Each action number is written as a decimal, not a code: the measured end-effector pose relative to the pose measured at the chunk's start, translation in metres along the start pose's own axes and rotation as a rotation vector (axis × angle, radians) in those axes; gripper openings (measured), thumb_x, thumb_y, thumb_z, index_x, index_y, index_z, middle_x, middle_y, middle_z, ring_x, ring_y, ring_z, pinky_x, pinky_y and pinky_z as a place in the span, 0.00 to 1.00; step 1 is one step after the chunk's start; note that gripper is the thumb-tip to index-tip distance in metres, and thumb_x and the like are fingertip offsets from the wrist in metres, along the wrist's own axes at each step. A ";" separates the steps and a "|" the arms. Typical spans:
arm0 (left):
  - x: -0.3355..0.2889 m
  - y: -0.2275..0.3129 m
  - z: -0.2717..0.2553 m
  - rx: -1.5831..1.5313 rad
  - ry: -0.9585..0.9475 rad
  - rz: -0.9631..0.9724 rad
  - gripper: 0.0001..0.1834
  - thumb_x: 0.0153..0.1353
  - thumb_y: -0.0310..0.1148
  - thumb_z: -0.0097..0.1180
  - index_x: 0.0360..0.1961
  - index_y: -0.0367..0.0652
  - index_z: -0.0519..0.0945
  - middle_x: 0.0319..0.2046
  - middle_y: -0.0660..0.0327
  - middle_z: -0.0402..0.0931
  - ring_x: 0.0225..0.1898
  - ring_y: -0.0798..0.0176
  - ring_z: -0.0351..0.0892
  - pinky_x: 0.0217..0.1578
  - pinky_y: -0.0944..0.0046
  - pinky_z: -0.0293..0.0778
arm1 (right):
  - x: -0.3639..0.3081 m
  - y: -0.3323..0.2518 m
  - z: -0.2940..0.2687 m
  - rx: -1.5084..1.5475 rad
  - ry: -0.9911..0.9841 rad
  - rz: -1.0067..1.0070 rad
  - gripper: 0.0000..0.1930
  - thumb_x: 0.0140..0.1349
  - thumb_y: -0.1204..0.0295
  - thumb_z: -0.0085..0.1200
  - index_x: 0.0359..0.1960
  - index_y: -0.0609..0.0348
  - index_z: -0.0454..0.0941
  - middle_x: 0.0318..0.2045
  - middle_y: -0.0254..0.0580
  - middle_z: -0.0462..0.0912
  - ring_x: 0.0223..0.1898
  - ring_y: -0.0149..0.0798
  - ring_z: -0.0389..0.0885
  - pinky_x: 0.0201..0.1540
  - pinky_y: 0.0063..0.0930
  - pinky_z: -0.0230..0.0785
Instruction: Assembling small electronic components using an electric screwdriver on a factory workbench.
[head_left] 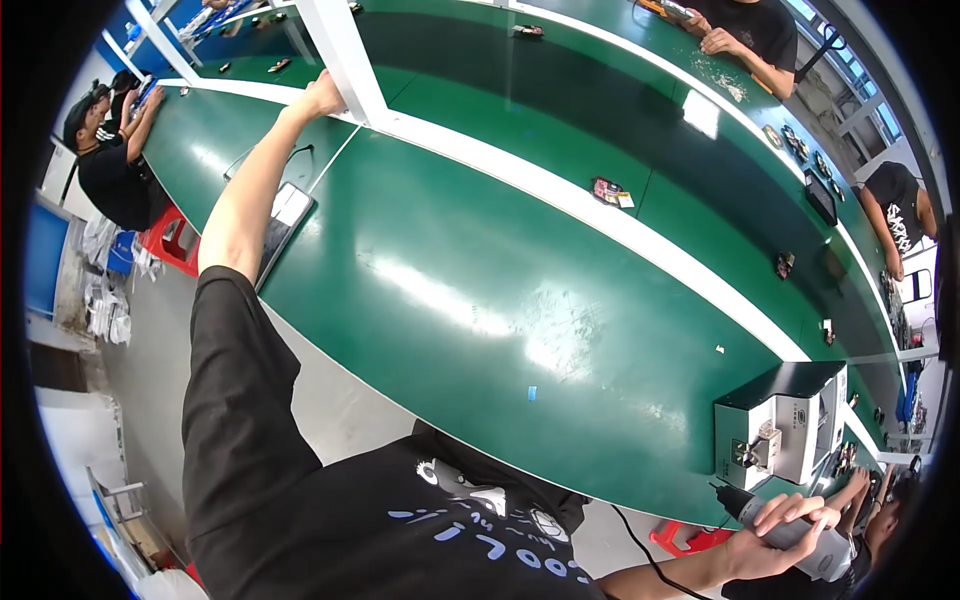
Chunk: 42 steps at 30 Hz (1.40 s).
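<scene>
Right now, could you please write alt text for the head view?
The person's right grip holds a grey handheld tool near a black and white machine on a green workbench; the left grip touches a white post at its far edge. Other people are nearby.

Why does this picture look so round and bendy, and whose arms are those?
There's no robot: a person wears a camera on their head, and its wide fisheye lens bends straight edges. We look down at that person's own bare hands. The left hand touches a white post. The right hand holds a grey tool with a black nose, a bit like a drill. On the green table sit a black-and-white boxy machine, a little blue scrap and, partly behind the left arm, a flat rectangular device.
</scene>
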<state>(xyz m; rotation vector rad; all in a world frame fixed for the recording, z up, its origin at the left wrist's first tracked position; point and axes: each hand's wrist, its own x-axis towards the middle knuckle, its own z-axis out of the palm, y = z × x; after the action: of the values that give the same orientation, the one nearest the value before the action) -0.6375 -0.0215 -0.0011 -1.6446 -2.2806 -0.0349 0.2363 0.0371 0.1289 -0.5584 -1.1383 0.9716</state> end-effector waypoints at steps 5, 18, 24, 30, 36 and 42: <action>0.045 0.057 0.015 -0.950 -0.051 -0.004 0.24 0.57 0.32 0.63 0.55 0.41 0.76 0.49 0.60 0.78 0.50 0.65 0.78 0.52 0.61 0.74 | -0.010 -0.013 0.012 -0.091 0.004 -0.068 0.09 0.69 0.67 0.44 0.37 0.60 0.61 0.25 0.42 0.66 0.12 0.29 0.58 0.12 0.16 0.51; -0.037 0.088 -0.085 -0.378 0.048 -0.367 0.08 0.57 0.21 0.56 0.38 0.32 0.82 0.27 0.53 0.82 0.31 0.63 0.83 0.35 0.64 0.77 | -0.017 -0.006 0.014 -0.047 0.060 -0.054 0.10 0.68 0.67 0.44 0.38 0.60 0.62 0.25 0.41 0.65 0.13 0.29 0.57 0.12 0.17 0.49; -0.138 0.281 -0.157 -0.877 -0.107 -0.195 0.09 0.64 0.24 0.55 0.45 0.37 0.81 0.37 0.61 0.78 0.39 0.71 0.79 0.36 0.70 0.77 | -0.016 0.003 0.016 0.021 0.055 -0.001 0.10 0.67 0.68 0.43 0.38 0.62 0.61 0.23 0.41 0.65 0.10 0.28 0.56 0.09 0.18 0.49; -0.146 0.461 -0.165 -1.028 -0.241 0.411 0.08 0.63 0.27 0.58 0.43 0.41 0.80 0.40 0.60 0.72 0.40 0.61 0.77 0.40 0.63 0.76 | -0.019 0.008 0.024 0.054 0.024 0.047 0.12 0.67 0.65 0.45 0.39 0.60 0.60 0.22 0.41 0.65 0.09 0.28 0.55 0.09 0.18 0.50; -0.103 0.475 -0.166 -0.749 -0.094 0.613 0.16 0.62 0.44 0.59 0.40 0.42 0.78 0.37 0.59 0.73 0.43 0.56 0.77 0.40 0.57 0.77 | -0.034 -0.011 0.013 0.071 0.036 0.002 0.12 0.67 0.65 0.47 0.38 0.61 0.60 0.22 0.42 0.67 0.09 0.28 0.57 0.08 0.19 0.53; 0.002 0.495 -0.108 -0.489 0.245 0.569 0.25 0.66 0.43 0.55 0.59 0.41 0.70 0.52 0.54 0.71 0.55 0.52 0.71 0.51 0.53 0.73 | -0.039 -0.019 -0.002 0.102 0.088 -0.001 0.12 0.67 0.66 0.47 0.36 0.61 0.60 0.22 0.41 0.67 0.09 0.28 0.56 0.09 0.18 0.52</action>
<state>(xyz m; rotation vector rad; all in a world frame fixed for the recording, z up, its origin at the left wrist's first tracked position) -0.1526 0.1234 0.0173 -2.3236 -1.6315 -0.6617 0.2406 -0.0061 0.1240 -0.5134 -1.0047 0.9890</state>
